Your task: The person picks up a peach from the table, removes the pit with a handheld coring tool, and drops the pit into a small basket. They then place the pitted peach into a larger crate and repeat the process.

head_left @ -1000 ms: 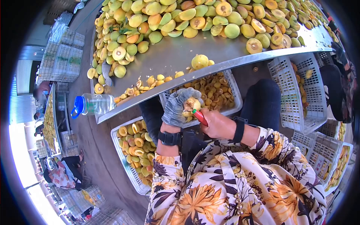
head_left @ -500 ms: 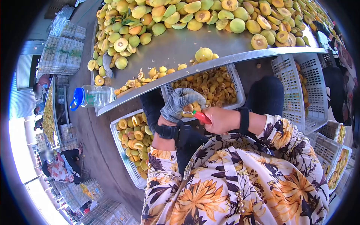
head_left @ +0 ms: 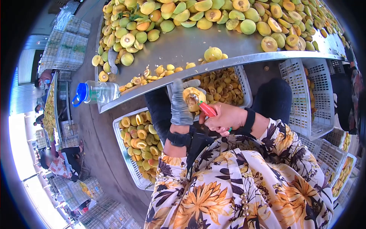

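Note:
My left hand [head_left: 180,108], in a grey glove, holds a yellow peach half [head_left: 192,94] with its cut, brownish centre turned toward the right. A red-handled pitting tool [head_left: 207,110] with green ends is gripped in my bare right hand [head_left: 228,116]. Its metal tip touches the middle of the peach half. Below and beyond my hands, a white crate [head_left: 248,93] holds many small brownish-yellow fruit pieces. At the lower left, another white crate [head_left: 118,135] is filled with hollowed peach halves [head_left: 142,134].
Ahead is a metal table [head_left: 171,42] with a raised rim, heaped with cut peaches [head_left: 183,15]. A blue-capped bottle [head_left: 103,92] stands at its left corner. White crates [head_left: 318,95] stand at the right. Other people [head_left: 63,164] sit at the far left.
My left hand has turned and its fingers have straightened, so the cut face of the peach half now shows. My right hand has shifted slightly right and its tool now points into the centre.

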Available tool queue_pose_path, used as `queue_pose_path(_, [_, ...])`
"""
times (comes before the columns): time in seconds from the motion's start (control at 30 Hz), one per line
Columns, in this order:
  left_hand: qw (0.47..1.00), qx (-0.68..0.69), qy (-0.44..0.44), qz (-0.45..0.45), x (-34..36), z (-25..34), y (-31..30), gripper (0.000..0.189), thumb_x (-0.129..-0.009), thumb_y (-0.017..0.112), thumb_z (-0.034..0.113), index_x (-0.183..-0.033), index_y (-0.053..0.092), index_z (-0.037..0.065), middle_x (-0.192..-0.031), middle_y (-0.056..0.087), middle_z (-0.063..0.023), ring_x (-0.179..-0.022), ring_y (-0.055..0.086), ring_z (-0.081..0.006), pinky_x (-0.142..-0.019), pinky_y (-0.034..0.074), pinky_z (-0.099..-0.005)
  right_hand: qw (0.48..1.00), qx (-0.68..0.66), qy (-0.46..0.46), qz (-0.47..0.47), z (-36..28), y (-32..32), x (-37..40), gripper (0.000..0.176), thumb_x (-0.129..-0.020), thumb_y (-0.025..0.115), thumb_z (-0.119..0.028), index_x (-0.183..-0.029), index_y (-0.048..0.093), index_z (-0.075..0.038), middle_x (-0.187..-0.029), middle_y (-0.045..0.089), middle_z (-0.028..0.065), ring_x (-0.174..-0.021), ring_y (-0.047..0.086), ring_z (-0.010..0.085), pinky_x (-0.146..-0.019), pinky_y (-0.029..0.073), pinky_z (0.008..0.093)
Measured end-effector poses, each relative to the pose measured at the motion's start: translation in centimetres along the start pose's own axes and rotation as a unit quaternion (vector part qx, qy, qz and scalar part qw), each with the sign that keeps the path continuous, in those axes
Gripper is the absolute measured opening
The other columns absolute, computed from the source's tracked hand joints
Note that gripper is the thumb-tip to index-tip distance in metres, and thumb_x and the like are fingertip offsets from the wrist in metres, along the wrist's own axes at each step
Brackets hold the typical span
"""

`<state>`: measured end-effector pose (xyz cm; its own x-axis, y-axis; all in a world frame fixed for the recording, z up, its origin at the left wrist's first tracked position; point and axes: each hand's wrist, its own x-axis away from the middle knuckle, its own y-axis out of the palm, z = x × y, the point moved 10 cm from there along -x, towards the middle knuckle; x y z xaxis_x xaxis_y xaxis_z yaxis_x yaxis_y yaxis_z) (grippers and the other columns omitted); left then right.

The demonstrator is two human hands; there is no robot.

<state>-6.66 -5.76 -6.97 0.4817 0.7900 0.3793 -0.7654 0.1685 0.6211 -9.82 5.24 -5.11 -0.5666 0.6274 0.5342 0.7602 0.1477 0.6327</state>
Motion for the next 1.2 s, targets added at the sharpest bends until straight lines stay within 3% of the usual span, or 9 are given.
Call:
queue_pose_path(0.23, [0.997, 0.03, -0.074, -0.024, 0.5, -1.3, 0.3, 0.034, -0.083, 0.06, 0.03, -0.1, 0.052, 0.001, -0.086, 0.061, -0.0133, -0.067, 0.063, -0.0248, -0.05, 0.055, -0.0356, 0.998, -0.007, -0.064, 0.024, 0.8, -0.2, -1.5, 0.016, -0.078, 0.049, -0.002, -0.094, 0.048, -0.003, -0.056, 0.045, 0.001, -0.037, 0.039, 0.0068, -0.033, 0.034, 0.0224])
queue_pose_path(0.3, [0.996, 0.01, -0.08, -0.042, 0.7, -0.9, 1.0, 0.029, -0.083, 0.061, 0.026, -0.096, 0.056, 0.0, -0.082, 0.062, -0.012, -0.066, 0.063, -0.0234, -0.054, 0.055, -0.0346, 0.924, 0.299, -0.196, 0.133, -2.0, -0.9, -0.5, 0.012, -0.077, 0.049, -0.003, -0.09, 0.049, -0.002, -0.056, 0.048, 0.0027, -0.039, 0.045, 0.0087, -0.034, 0.036, 0.0238])
queue_pose_path(0.43, [0.997, -0.036, -0.042, -0.057, 1.2, 0.2, 2.0, 0.025, -0.082, 0.063, 0.024, -0.086, 0.063, -0.001, -0.079, 0.063, -0.011, -0.065, 0.062, -0.0204, -0.058, 0.052, -0.029, 0.823, 0.421, -0.334, 0.183, -3.4, -0.5, 0.9, 0.009, -0.077, 0.049, -0.004, -0.086, 0.049, -0.001, -0.058, 0.051, 0.0039, -0.042, 0.05, 0.01, -0.036, 0.038, 0.0253])
queue_pose_path(0.5, [0.995, -0.086, -0.008, -0.054, 1.3, 0.8, 1.8, 0.024, -0.082, 0.063, 0.022, -0.086, 0.063, -0.002, -0.079, 0.063, -0.0109, -0.066, 0.062, -0.0201, -0.058, 0.052, -0.0292, 0.979, 0.189, -0.055, 0.061, -0.4, 0.1, 0.2, 0.011, -0.078, 0.049, -0.004, -0.088, 0.048, -0.001, -0.057, 0.049, 0.003, -0.041, 0.046, 0.0085, -0.036, 0.036, 0.0249])
queue_pose_path(0.63, [0.99, -0.117, 0.062, -0.044, 1.2, 1.3, 1.2, 0.026, -0.082, 0.063, 0.024, -0.086, 0.062, -0.002, -0.077, 0.063, -0.0107, -0.065, 0.062, -0.0192, -0.057, 0.052, -0.0291, 0.999, 0.003, 0.029, -0.017, 1.0, 1.9, 0.5, 0.014, -0.08, 0.049, -0.004, -0.094, 0.045, -0.002, -0.055, 0.041, 0.0001, -0.037, 0.031, 0.0047, -0.034, 0.031, 0.0211])
queue_pose_path(0.87, [0.995, -0.014, -0.03, -0.091, 0.8, -0.8, 1.5, 0.035, -0.082, 0.062, 0.032, -0.091, 0.06, -0.001, -0.075, 0.062, -0.0116, -0.062, 0.061, -0.0183, -0.051, 0.052, -0.0281, 0.964, -0.219, 0.028, -0.151, 2.0, 2.9, -0.7, 0.013, -0.086, 0.047, -0.004, -0.099, 0.047, -0.003, -0.056, 0.04, -0.0007, -0.036, 0.031, 0.0023, -0.031, 0.029, 0.0195])
queue_pose_path(1.0, [0.932, -0.298, 0.2, 0.056, 0.2, 2.7, 0.0, 0.04, -0.082, 0.061, 0.039, -0.095, 0.06, 0.001, -0.081, 0.063, -0.0073, -0.066, 0.057, -0.0125, -0.058, 0.048, -0.0238, 0.941, -0.284, 0.009, -0.184, 2.0, 2.9, -1.4, 0.012, -0.088, 0.047, -0.007, -0.1, 0.048, -0.007, -0.058, 0.039, -0.0018, -0.036, 0.03, 0.0016, -0.032, 0.029, 0.0182])
queue_pose_path(1.13, [0.941, -0.121, 0.178, 0.262, -0.5, 1.7, -7.3, 0.045, -0.084, 0.055, 0.044, -0.089, 0.062, 0.0, -0.081, 0.063, -0.005, -0.067, 0.057, -0.0119, -0.06, 0.048, -0.0236, 0.94, -0.269, -0.096, -0.187, -1.2, 2.9, 0.4, 0.013, -0.088, 0.045, -0.005, -0.101, 0.047, -0.007, -0.054, 0.037, -0.002, -0.034, 0.029, 0.0011, -0.03, 0.026, 0.0176])
queue_pose_path(1.2, [0.973, -0.017, 0.092, 0.21, -1.0, 0.6, -8.7, 0.057, -0.081, 0.049, 0.057, -0.089, 0.059, 0.002, -0.073, 0.062, -0.0078, -0.061, 0.06, -0.0185, -0.052, 0.052, -0.0305, 0.938, -0.254, -0.142, -0.187, -3.2, 1.5, 2.0, 0.016, -0.088, 0.042, -0.002, -0.102, 0.046, -0.007, -0.053, 0.036, -0.0018, -0.033, 0.03, 0.0018, -0.029, 0.028, 0.0196])
